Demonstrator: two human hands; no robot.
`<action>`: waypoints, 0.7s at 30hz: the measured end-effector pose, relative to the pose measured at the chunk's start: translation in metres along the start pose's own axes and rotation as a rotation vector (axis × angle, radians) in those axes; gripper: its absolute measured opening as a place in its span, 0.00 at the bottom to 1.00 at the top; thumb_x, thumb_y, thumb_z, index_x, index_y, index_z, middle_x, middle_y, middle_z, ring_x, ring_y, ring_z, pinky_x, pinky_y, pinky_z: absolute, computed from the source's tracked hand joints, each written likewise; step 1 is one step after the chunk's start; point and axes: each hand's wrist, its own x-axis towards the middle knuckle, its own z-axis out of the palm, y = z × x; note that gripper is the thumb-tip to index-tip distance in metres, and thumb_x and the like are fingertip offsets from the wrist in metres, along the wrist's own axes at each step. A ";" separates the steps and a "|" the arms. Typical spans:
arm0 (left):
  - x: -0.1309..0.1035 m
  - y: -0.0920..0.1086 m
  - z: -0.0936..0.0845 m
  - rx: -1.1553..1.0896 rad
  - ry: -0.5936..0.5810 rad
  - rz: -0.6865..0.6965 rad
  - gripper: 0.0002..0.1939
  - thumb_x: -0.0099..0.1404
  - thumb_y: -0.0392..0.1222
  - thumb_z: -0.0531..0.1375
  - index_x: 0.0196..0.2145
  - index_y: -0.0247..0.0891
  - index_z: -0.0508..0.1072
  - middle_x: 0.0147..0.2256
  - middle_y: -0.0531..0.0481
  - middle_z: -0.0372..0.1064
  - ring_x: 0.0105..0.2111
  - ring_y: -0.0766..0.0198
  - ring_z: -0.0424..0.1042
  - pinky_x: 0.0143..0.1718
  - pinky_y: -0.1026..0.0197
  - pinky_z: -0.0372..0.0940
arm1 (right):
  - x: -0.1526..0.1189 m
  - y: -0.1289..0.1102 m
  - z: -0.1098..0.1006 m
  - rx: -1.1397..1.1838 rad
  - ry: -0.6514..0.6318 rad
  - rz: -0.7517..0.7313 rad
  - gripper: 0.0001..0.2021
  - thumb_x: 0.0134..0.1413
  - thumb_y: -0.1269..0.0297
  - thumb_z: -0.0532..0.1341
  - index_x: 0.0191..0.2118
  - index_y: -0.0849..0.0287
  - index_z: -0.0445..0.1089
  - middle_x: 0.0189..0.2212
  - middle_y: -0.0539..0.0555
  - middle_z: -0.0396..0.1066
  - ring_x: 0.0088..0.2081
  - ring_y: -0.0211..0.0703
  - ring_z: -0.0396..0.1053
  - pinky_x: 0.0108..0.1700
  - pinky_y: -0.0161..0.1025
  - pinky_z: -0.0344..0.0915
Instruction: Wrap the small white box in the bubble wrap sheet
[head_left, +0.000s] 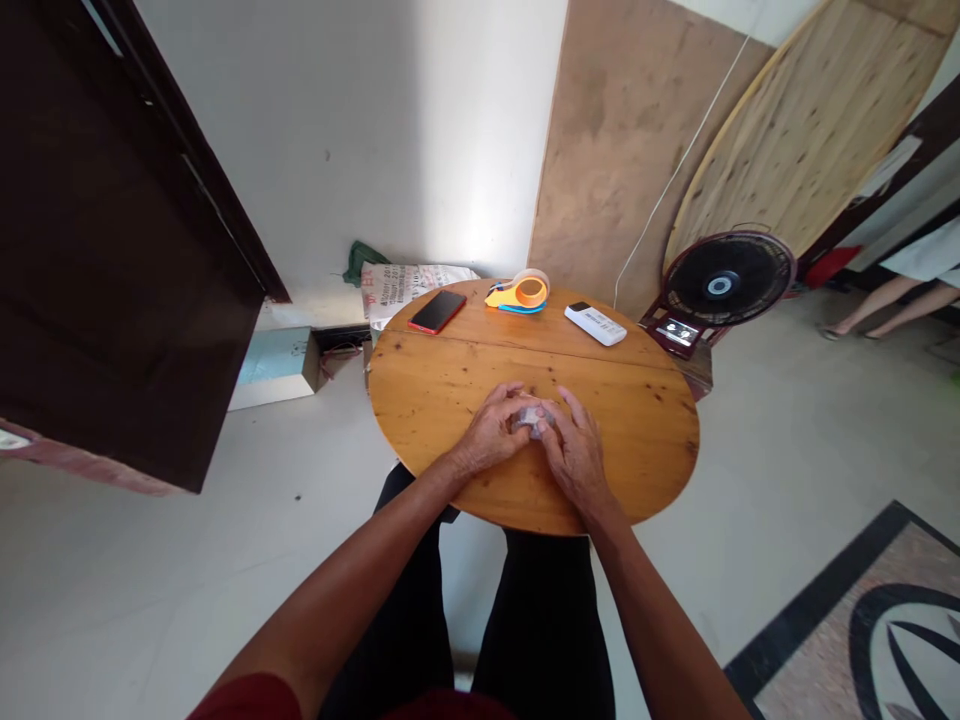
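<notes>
Between my two hands sits a small whitish-grey bundle [531,418] that looks crinkled and partly see-through; its exact kind cannot be made out. My left hand [491,428] curls around its left side, fingers bent over the far edge. My right hand [577,450] grips the right side with the thumb pressed on the near face and a finger lifted away. Fingers hide much of the bundle. Both hands are low over the near half of a round wooden table [637,420].
Along the table's far side lie a red-edged phone [438,312], an orange and blue tape dispenser [521,292] and a white handheld device [595,323]. A black fan [721,285] stands at the right. Someone's legs [900,300] show farther right. A box [274,368] rests on the floor left.
</notes>
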 end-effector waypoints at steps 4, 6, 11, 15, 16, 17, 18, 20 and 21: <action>-0.001 0.000 0.000 0.045 0.010 0.003 0.18 0.56 0.32 0.61 0.46 0.39 0.72 0.49 0.43 0.64 0.56 0.55 0.60 0.57 0.50 0.60 | 0.001 -0.001 0.000 -0.032 -0.013 0.012 0.17 0.62 0.60 0.50 0.52 0.55 0.67 0.59 0.60 0.58 0.56 0.54 0.60 0.54 0.53 0.57; -0.001 0.001 0.000 0.048 0.004 0.005 0.17 0.56 0.32 0.61 0.45 0.40 0.73 0.49 0.44 0.65 0.55 0.55 0.61 0.56 0.51 0.61 | 0.002 -0.002 -0.001 -0.034 -0.020 0.021 0.17 0.62 0.60 0.50 0.52 0.55 0.68 0.59 0.60 0.59 0.55 0.53 0.60 0.53 0.53 0.58; 0.001 0.003 -0.001 0.035 0.020 0.011 0.17 0.56 0.32 0.61 0.44 0.39 0.73 0.46 0.44 0.65 0.51 0.57 0.64 0.53 0.54 0.63 | 0.004 -0.005 -0.002 -0.022 -0.033 0.039 0.16 0.62 0.60 0.51 0.51 0.55 0.68 0.57 0.59 0.61 0.55 0.53 0.60 0.53 0.52 0.58; 0.002 0.006 -0.002 0.023 0.017 0.007 0.16 0.56 0.33 0.61 0.43 0.38 0.74 0.45 0.44 0.66 0.49 0.57 0.65 0.52 0.54 0.63 | 0.004 -0.004 -0.002 0.009 -0.031 0.036 0.16 0.61 0.60 0.51 0.51 0.56 0.67 0.56 0.60 0.62 0.55 0.53 0.60 0.55 0.52 0.57; 0.002 0.007 -0.003 0.023 0.015 0.004 0.15 0.56 0.33 0.61 0.43 0.38 0.74 0.45 0.44 0.66 0.49 0.57 0.65 0.52 0.54 0.63 | 0.004 -0.004 -0.002 0.023 -0.036 0.037 0.16 0.61 0.61 0.51 0.52 0.56 0.67 0.56 0.60 0.62 0.55 0.53 0.60 0.55 0.52 0.57; 0.002 0.007 -0.003 0.024 0.013 0.000 0.15 0.56 0.33 0.61 0.43 0.39 0.74 0.44 0.44 0.66 0.49 0.57 0.65 0.52 0.54 0.63 | 0.004 -0.004 -0.003 0.040 -0.044 0.039 0.16 0.61 0.61 0.51 0.52 0.56 0.66 0.56 0.60 0.61 0.56 0.52 0.59 0.56 0.52 0.57; 0.002 0.007 -0.003 0.025 0.013 -0.001 0.15 0.57 0.34 0.61 0.43 0.39 0.74 0.44 0.44 0.67 0.48 0.58 0.65 0.52 0.54 0.62 | 0.004 -0.003 -0.003 0.062 -0.050 0.041 0.17 0.61 0.61 0.51 0.53 0.56 0.65 0.57 0.60 0.60 0.56 0.52 0.59 0.56 0.52 0.57; 0.002 0.006 -0.002 0.023 0.016 0.004 0.14 0.57 0.35 0.62 0.43 0.39 0.74 0.44 0.45 0.67 0.48 0.58 0.66 0.52 0.54 0.63 | 0.003 -0.002 -0.003 0.116 -0.057 0.041 0.17 0.61 0.61 0.51 0.53 0.56 0.64 0.58 0.59 0.59 0.57 0.51 0.58 0.57 0.52 0.57; 0.002 0.005 -0.002 0.021 0.017 0.007 0.14 0.57 0.35 0.62 0.43 0.39 0.74 0.44 0.45 0.67 0.47 0.58 0.66 0.51 0.54 0.63 | 0.003 -0.002 -0.002 0.144 -0.056 0.041 0.16 0.61 0.61 0.51 0.53 0.56 0.64 0.58 0.59 0.59 0.58 0.51 0.58 0.57 0.52 0.57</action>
